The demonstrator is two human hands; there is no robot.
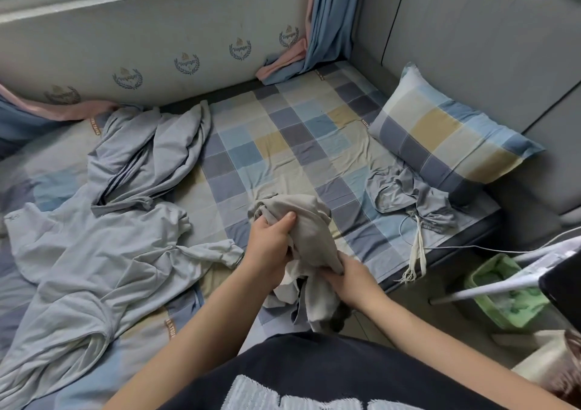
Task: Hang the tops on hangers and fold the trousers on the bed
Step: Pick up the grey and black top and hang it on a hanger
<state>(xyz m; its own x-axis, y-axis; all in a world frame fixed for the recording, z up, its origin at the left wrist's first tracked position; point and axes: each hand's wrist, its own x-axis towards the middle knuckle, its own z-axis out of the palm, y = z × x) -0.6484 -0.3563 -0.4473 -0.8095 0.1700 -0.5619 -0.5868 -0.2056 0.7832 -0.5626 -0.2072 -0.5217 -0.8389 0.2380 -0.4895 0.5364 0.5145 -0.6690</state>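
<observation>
Now, looking down from my head, I am gripping the upper part of a bunched beige garment [306, 221] with my left hand [271, 248], thumb pressing over the cloth. My right hand [349, 281] is pinching its lower folds. I am holding the garment over the near edge of the bed [283, 133]. A pale top [94, 252] is lying spread at the left, with striped trousers [141, 158] crumpled behind it. Grey shorts [408, 196] are lying just beside the pillow [449, 139].

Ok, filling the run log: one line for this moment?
left hand: grips beige garment | right hand: grips same | pale top: loose on bed
</observation>
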